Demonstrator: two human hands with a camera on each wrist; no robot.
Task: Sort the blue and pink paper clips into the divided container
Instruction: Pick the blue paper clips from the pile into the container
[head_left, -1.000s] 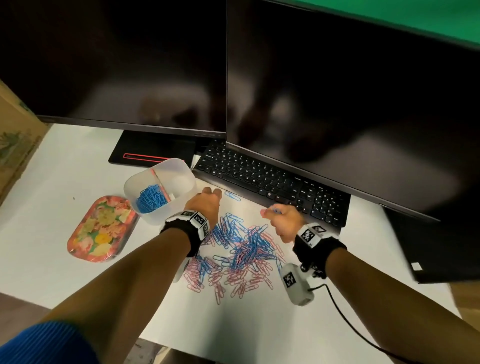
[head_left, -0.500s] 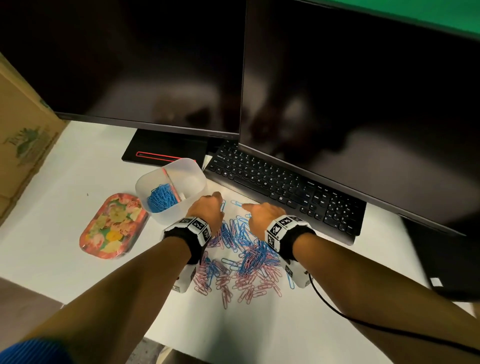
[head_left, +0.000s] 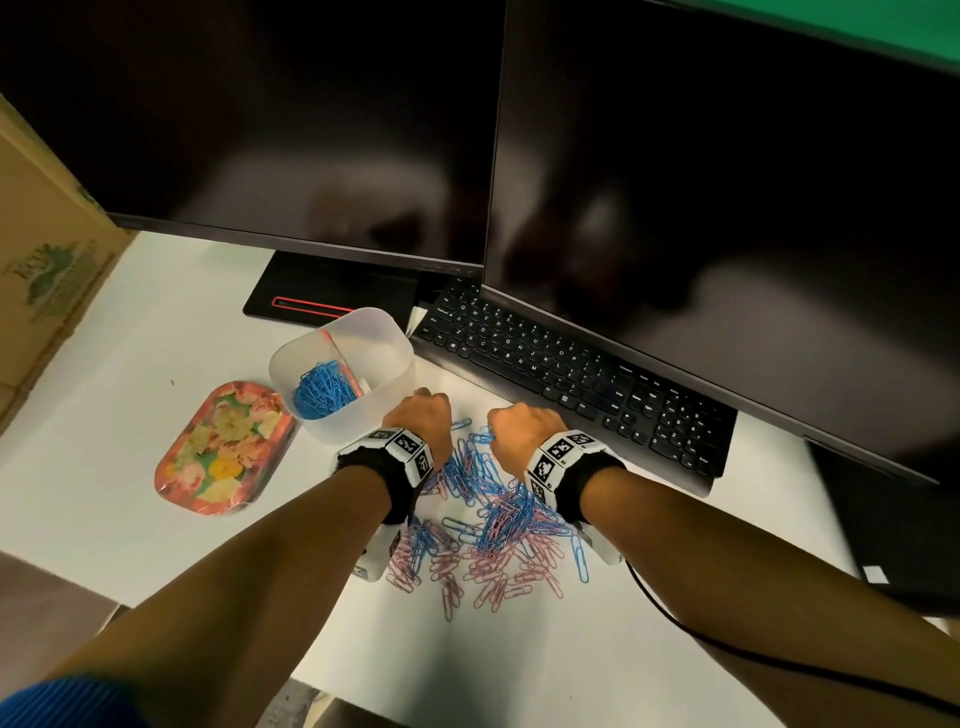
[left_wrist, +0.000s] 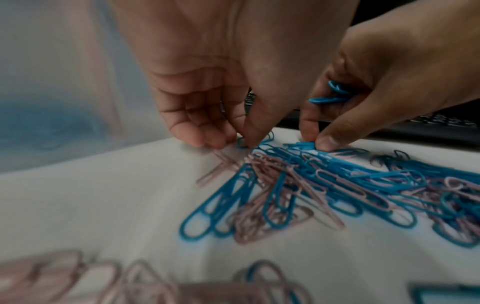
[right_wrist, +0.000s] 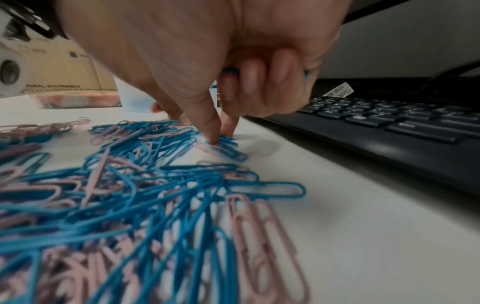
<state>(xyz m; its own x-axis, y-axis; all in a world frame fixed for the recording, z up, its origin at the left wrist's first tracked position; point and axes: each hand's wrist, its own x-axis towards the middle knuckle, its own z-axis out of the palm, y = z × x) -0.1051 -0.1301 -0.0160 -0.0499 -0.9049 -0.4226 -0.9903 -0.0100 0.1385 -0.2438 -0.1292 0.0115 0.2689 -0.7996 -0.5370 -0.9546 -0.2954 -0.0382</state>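
Observation:
A mixed pile of blue and pink paper clips lies on the white desk in front of the keyboard. The translucent divided container stands just to its left, with blue clips in its left compartment. My left hand is at the pile's far edge next to the container, and its curled fingertips pinch a blue clip. My right hand is close beside it. It holds blue clips in its curled fingers while thumb and forefinger pinch another blue clip on the desk.
A black keyboard runs just behind the hands, under two dark monitors. A floral tin lies left of the container and a cardboard box stands at the far left. A cable trails from my right wrist.
My right hand has moved left from beside the keyboard to the pile's far edge, close to my left hand. The left hand has stayed by the container.

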